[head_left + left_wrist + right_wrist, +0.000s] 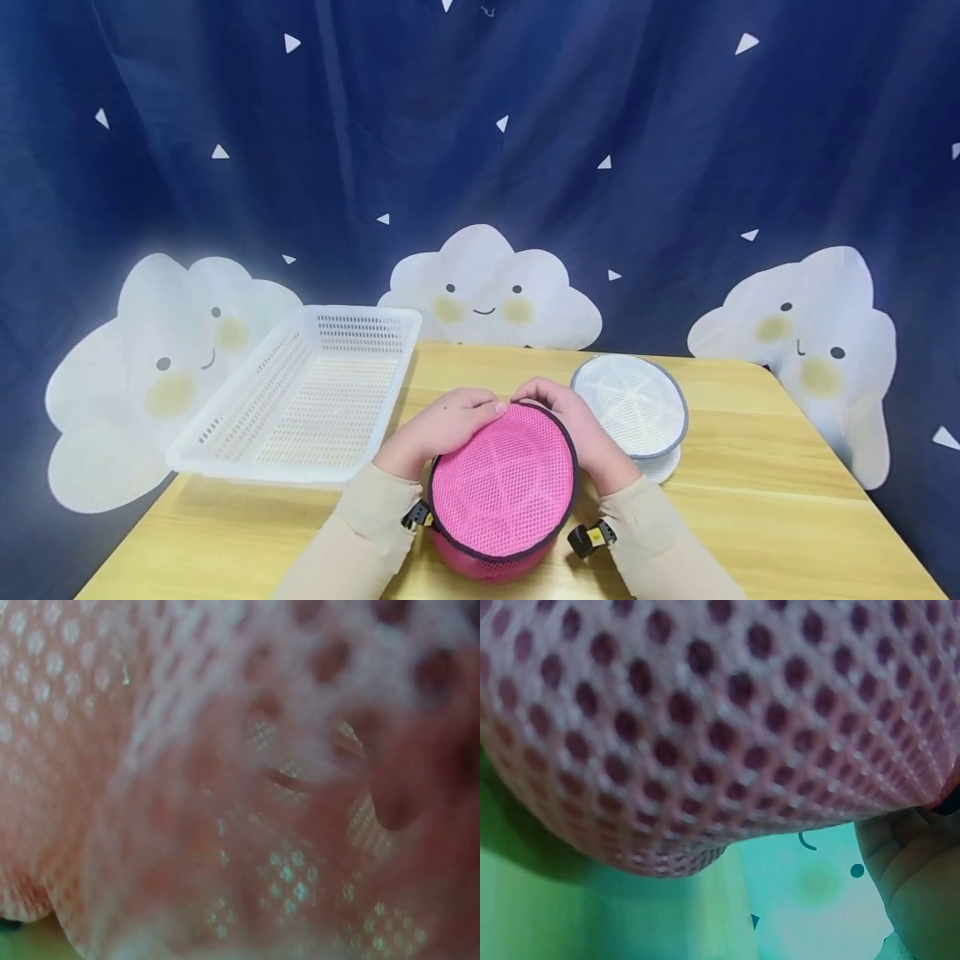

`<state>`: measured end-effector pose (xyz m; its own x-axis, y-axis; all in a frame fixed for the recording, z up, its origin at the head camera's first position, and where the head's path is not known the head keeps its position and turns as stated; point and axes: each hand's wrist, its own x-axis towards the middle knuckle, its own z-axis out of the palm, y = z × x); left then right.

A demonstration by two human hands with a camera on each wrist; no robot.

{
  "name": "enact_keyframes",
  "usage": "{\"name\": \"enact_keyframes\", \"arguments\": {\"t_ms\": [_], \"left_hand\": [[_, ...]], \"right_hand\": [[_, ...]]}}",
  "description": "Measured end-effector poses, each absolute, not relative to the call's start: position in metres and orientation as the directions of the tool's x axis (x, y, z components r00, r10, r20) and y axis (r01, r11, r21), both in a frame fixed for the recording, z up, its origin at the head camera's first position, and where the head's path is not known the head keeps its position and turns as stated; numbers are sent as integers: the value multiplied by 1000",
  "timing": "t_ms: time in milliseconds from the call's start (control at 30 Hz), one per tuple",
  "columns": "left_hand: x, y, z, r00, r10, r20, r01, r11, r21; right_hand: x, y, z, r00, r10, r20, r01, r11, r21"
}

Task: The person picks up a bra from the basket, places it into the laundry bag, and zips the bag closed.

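A round pink mesh laundry bag (504,487) with black trim stands upright near the table's front edge, its top facing me. My left hand (448,423) holds its far left rim, thumb laid over the top edge. On the far right side, my right hand (579,423) has its fingers bent over the black trim. Blurred mesh (150,847) fills the left wrist view. Close up in the right wrist view, the bag's side wall (705,727) bulges over the table, with part of the right hand (922,877) at the edge. Some fingertips are hidden behind the rim.
Beyond the right hand lies a white round mesh bag (630,404) with grey trim. A white plastic basket (378,437) with slotted walls stands at the left of the wooden table (795,533). Behind hangs a dark blue curtain (480,167) with clouds.
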<state>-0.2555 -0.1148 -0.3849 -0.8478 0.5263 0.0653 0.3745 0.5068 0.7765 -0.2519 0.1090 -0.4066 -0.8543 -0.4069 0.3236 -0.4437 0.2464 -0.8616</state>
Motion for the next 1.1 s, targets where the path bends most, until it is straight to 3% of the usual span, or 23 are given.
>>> {"name": "enact_keyframes", "arguments": {"t_ms": [567,733,1100], "left_hand": [[-254,-118,-380,-900,417,126,350,518,780],[-256,-122,-380,-926,341,161,329,520,788],[-257,-126,-378,-943,296,154,291,506,812]], "right_hand": [[-250,109,-401,-900,-257,353,-419,284,-863],[-250,112,-400,-928,-164,335,-366,230,-902],[-251,113,-398,-929,-146,339,-363,191,-912]]}}
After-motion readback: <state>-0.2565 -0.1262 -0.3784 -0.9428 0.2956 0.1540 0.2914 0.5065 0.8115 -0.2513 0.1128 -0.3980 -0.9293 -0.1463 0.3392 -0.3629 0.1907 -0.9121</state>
